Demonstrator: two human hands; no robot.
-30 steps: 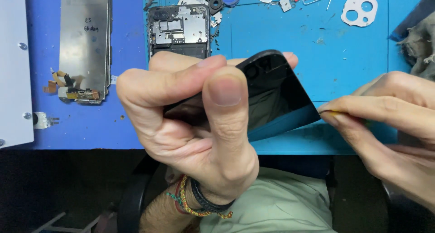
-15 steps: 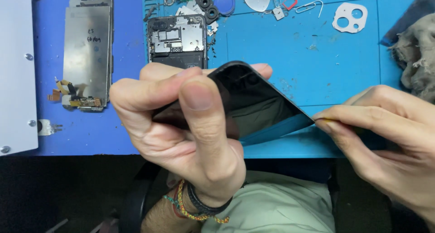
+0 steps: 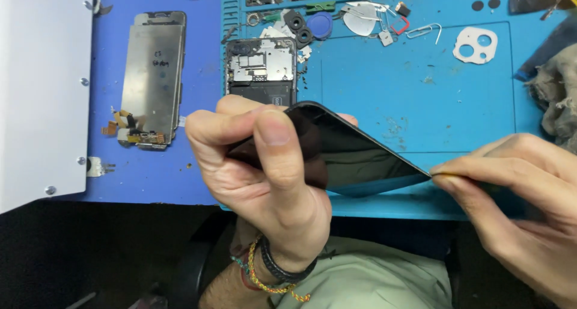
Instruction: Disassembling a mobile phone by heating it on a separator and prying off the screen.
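We're gripping black screen panel in L hand, above surface; R hand is pinching its corner edge. Judgement: keeping panel flat, w/ even pressure, avoids cracking.

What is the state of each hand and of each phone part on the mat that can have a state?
left hand: closed around the black phone panel, thumb on its face.
right hand: fingertips pinched at the panel's right corner.
black phone panel: held above the mat, tilted.
opened phone body: lying flat, inner parts bare.
metal-backed screen assembly: lying face down, flex cables loose at its lower end.
paper clip: lying flat, bent open.
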